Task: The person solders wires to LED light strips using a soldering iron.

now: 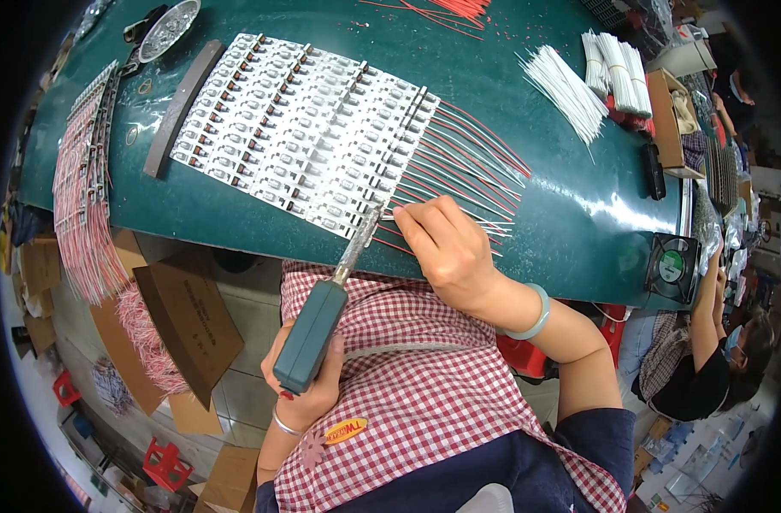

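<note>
My left hand [309, 376] is wrapped round the dark green handle of a soldering iron [318, 325]. Its metal shaft points up and away from me, and the tip touches or hovers at the near right corner of a white panel of small circuit boards [296, 128]; contact is hard to tell. Just right of the tip, the thumb and fingers of my right hand [446, 248] are pinched on a thin wire, mostly hidden by the fingers. From the panel's right edge, red and white wires [467, 158] fan out across the green table [578, 231].
A dark bar [182, 111] lies along the panel's left edge. Farther left are a wired panel [87, 179] overhanging the table and a metal dish [170, 30]. White wire bundles [565, 90], red wires [450, 10] and a small fan [672, 267] are around. Another person [707, 359] works at right.
</note>
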Demonstrator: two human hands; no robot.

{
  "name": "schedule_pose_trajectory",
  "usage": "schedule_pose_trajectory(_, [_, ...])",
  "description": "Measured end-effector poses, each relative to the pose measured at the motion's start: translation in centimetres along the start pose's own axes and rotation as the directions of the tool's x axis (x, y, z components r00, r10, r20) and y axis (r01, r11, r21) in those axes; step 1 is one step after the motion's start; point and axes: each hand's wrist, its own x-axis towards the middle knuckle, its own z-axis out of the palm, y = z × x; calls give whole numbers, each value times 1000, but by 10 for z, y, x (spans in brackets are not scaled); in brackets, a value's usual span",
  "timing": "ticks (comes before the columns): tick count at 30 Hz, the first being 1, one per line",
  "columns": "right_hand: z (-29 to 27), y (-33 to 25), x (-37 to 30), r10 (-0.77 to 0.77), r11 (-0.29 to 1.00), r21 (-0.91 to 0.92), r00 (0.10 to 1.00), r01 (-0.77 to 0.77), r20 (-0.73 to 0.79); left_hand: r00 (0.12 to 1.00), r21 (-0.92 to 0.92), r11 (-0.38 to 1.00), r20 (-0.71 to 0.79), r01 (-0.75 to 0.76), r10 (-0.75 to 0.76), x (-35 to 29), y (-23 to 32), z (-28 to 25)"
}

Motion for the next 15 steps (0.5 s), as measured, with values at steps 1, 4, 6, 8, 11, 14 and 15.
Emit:
schedule_pose_trajectory(1, [0,0,0,2,1000,-3,1000,-2,0,998,-21,998,-7,66,-66,-6,-3,-1])
schedule_pose_trajectory(4, [0,-1,-1,7,1000,-7,1000,-7,3,992,-67,991,-32,117,-120,-10,-5,-2])
schedule_pose_trajectory(6, [0,-2,-1,9,1000,-8,1000,-9,7,993,-91,990,-51,104,-109,-11,-5,-2])
schedule_pose_trajectory(8, [0,-2,-1,27,1000,4,1000,-27,-3,992,-102,989,-50,109,-115,-12,-5,-2])
schedule_pose_trajectory(11, [-1,-5,-1,6,1000,4,999,-6,-35,998,-54,998,-62,15,-18,-10,-6,-3])
schedule_pose_trajectory(14, [-1,-10,-3,10,1000,27,999,-9,-49,998,-27,1000,-60,0,-1,-10,-5,-3])
schedule_pose_trajectory(15, [0,-10,-3,9,1000,28,999,-8,-49,998,-27,1000,-61,0,-2,-10,-6,-3])
